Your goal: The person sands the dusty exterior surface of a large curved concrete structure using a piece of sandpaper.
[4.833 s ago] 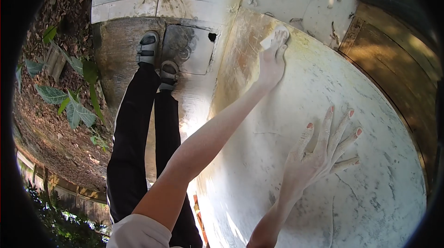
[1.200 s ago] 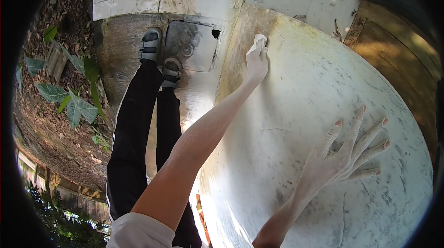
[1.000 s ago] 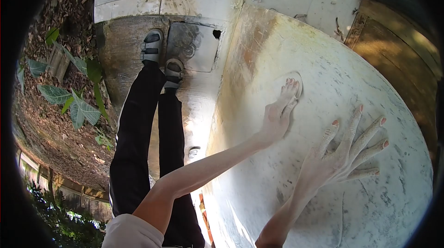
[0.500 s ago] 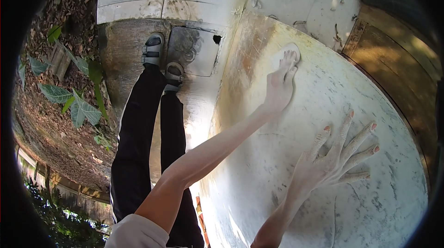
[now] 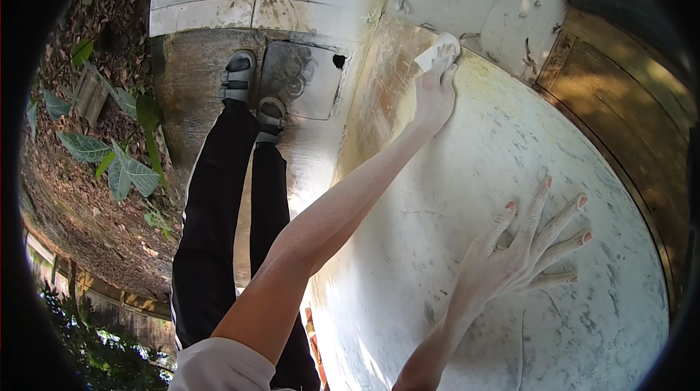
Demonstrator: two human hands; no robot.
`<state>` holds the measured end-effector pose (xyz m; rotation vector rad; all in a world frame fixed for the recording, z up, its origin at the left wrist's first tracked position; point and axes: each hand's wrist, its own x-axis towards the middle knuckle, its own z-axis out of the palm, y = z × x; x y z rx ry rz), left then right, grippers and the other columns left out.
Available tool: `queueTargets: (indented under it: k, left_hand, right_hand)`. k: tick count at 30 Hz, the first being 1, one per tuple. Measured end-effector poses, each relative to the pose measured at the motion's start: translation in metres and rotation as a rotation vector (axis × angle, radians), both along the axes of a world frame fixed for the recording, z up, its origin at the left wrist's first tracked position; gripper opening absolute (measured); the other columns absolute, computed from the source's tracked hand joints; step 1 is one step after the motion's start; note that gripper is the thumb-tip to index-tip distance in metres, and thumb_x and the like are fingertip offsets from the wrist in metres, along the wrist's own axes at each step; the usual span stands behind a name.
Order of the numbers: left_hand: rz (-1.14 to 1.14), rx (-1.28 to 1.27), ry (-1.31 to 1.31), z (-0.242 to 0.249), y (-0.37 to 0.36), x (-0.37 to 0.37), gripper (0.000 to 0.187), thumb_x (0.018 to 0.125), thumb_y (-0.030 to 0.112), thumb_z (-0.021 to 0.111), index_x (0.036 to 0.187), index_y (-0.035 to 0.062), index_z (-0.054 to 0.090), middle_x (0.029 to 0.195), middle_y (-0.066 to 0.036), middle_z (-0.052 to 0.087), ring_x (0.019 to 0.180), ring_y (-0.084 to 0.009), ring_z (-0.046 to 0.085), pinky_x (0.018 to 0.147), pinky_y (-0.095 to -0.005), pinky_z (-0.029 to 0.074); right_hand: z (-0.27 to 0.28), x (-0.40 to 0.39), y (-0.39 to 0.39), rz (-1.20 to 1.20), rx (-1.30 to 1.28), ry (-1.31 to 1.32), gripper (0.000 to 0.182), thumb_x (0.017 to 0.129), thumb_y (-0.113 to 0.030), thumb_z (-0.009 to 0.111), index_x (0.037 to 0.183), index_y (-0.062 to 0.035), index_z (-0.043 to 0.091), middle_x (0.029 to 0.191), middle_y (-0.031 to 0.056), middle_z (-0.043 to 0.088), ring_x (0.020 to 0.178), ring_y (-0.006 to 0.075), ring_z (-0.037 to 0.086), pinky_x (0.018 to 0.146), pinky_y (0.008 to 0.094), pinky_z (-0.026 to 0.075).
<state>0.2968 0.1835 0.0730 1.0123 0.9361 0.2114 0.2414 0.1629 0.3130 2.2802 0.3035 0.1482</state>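
Upper ctr: L hand (image 5: 433,94) grips white pad (image 5: 425,62) on slab (image 5: 510,145), mostly pale bar brown patch (image 5: 394,69); ctr-right, R hand (image 5: 503,263) splayed, holding nil

Daylight fills the view unevenly: the pale stone surface (image 5: 510,143) is bright, with white glare along its lower left edge, while dappled patches warm the brown panel (image 5: 620,96) at right. Soft shadows lie beside both hands. The black trousers (image 5: 219,209) lose most detail. Strong wide-angle distortion bows straight lines, dark vignetting rings the frame, and fine texture softens toward the rim.
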Motion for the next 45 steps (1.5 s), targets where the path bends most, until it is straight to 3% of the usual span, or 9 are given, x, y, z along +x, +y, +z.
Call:
queueTargets:
  k: [4, 7, 11, 13, 18, 21, 31, 39, 45]
  left_hand:
    - [-0.088, -0.118, -0.372, 0.111, -0.006, -0.039, 0.033, 0.096, 0.006, 0.050, 0.126, -0.0060, 0.054, 0.141, -0.020, 0.047, 0.139, -0.0293, 0.035, 0.117, -0.0325, 0.022]
    - [-0.080, 0.033, -0.424, 0.085, -0.001, -0.031, 0.031, 0.096, 0.008, 0.051, 0.123, -0.0070, 0.056, 0.137, -0.022, 0.050, 0.134, -0.0311, 0.042, 0.114, -0.0330, 0.029]
    - [-0.197, -0.052, 0.018, -0.003, 0.030, 0.009, 0.035, 0.097, 0.017, 0.053, 0.125, -0.0046, 0.057, 0.128, -0.023, 0.057, 0.126, -0.0307, 0.051, 0.104, -0.0321, 0.040]
    - [-0.124, 0.008, -0.019, -0.014, 0.018, 0.014, 0.035, 0.097, 0.016, 0.052, 0.126, -0.0045, 0.056, 0.130, -0.023, 0.055, 0.127, -0.0303, 0.050, 0.105, -0.0315, 0.039]
    - [-0.103, -0.008, -0.342, 0.098, 0.004, -0.017, 0.037, 0.098, 0.008, 0.047, 0.133, -0.0010, 0.051, 0.141, -0.018, 0.047, 0.136, -0.0271, 0.040, 0.114, -0.0338, 0.029]
    - [-0.130, -0.046, -0.546, 0.115, 0.005, -0.030, 0.036, 0.094, 0.000, 0.049, 0.129, -0.0028, 0.054, 0.139, -0.022, 0.047, 0.138, -0.0315, 0.035, 0.117, -0.0395, 0.023]
    - [-0.072, 0.064, 0.103, -0.069, 0.010, 0.006, 0.035, 0.096, 0.015, 0.052, 0.123, -0.0065, 0.056, 0.121, -0.024, 0.059, 0.119, -0.0405, 0.052, 0.101, -0.0378, 0.041]
    - [-0.230, -0.180, -0.061, 0.077, -0.053, -0.130, 0.043, 0.098, 0.012, 0.048, 0.139, -0.0014, 0.044, 0.147, -0.018, 0.040, 0.140, -0.0268, 0.034, 0.114, -0.0305, 0.026]
    - [-0.070, -0.058, -0.033, 0.035, -0.032, -0.072, 0.033, 0.096, 0.007, 0.050, 0.126, -0.0060, 0.054, 0.133, -0.023, 0.052, 0.133, -0.0335, 0.042, 0.111, -0.0341, 0.032]
  right_hand:
    - [0.001, -0.001, 0.002, -0.020, 0.036, 0.026, 0.041, 0.097, -0.045, 0.046, 0.137, -0.0389, 0.051, 0.157, -0.0046, 0.028, 0.146, 0.0344, 0.018, 0.112, 0.0676, 0.002]
    - [0.001, -0.001, 0.001, 0.020, 0.059, 0.018, 0.041, 0.097, -0.045, 0.046, 0.137, -0.0393, 0.051, 0.157, -0.0047, 0.028, 0.146, 0.0342, 0.018, 0.112, 0.0674, 0.003]
    - [-0.001, 0.001, -0.004, 0.072, 0.058, 0.005, 0.040, 0.097, -0.043, 0.046, 0.136, -0.0401, 0.051, 0.157, -0.0047, 0.028, 0.146, 0.0328, 0.018, 0.113, 0.0669, 0.003]
    - [0.000, 0.000, 0.001, 0.044, 0.068, 0.014, 0.040, 0.097, -0.043, 0.046, 0.136, -0.0403, 0.051, 0.157, -0.0047, 0.028, 0.146, 0.0323, 0.018, 0.113, 0.0667, 0.003]
    - [0.002, 0.001, 0.000, -0.021, -0.004, 0.033, 0.040, 0.097, -0.044, 0.046, 0.136, -0.0407, 0.050, 0.156, -0.0046, 0.028, 0.146, 0.0317, 0.018, 0.113, 0.0664, 0.002]
    - [0.003, -0.001, -0.002, 0.006, -0.013, 0.035, 0.040, 0.097, -0.045, 0.045, 0.137, -0.0401, 0.050, 0.156, -0.0046, 0.029, 0.146, 0.0319, 0.018, 0.113, 0.0660, 0.002]
    - [-0.005, 0.003, -0.004, 0.034, 0.004, 0.007, 0.043, 0.097, -0.046, 0.044, 0.138, -0.0367, 0.051, 0.156, -0.0015, 0.029, 0.147, 0.0343, 0.016, 0.111, 0.0679, 0.001]
    - [-0.001, 0.001, -0.003, 0.006, -0.031, 0.039, 0.045, 0.097, -0.052, 0.040, 0.138, -0.0364, 0.051, 0.156, -0.0016, 0.029, 0.147, 0.0334, 0.016, 0.111, 0.0674, 0.000]
    - [-0.004, 0.001, -0.007, -0.021, -0.052, 0.020, 0.045, 0.096, -0.054, 0.039, 0.137, -0.0386, 0.050, 0.156, -0.0020, 0.031, 0.147, 0.0333, 0.016, 0.111, 0.0677, 0.001]
